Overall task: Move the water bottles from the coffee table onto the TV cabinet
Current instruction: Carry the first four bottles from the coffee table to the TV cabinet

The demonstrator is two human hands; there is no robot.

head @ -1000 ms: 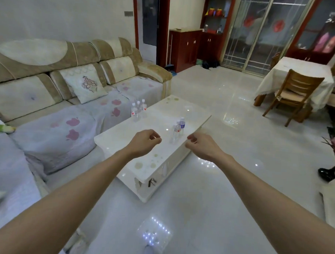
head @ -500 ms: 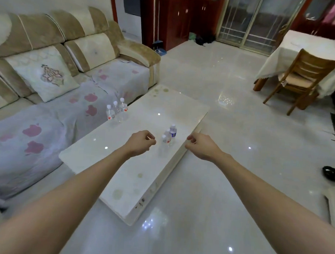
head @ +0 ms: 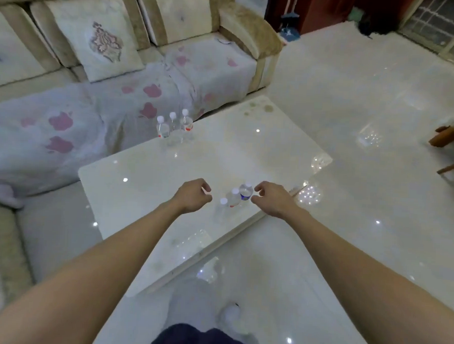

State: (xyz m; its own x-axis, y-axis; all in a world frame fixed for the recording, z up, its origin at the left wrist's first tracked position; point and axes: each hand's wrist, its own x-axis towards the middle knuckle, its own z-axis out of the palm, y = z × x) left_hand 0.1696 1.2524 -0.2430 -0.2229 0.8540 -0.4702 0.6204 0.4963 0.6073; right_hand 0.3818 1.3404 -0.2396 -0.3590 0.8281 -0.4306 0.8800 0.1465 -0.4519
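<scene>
left hand (head: 193, 196) | right hand (head: 271, 199) | both closer to near bottles (head: 235, 198); fingers curled, part-open, empty

Beige sofa (head: 69, 68), glossy white floor (head: 366, 105)

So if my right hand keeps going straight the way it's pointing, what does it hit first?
Probably the blue-labelled bottle: your right hand, fingers curled open, points left at it from close beside. Depth is uncertain.

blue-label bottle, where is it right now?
In the head view, the clear blue-label water bottle stands upright near the glossy white coffee table's floor-side edge, at the far end of a three-bottle row, just beside the right hand.
</scene>
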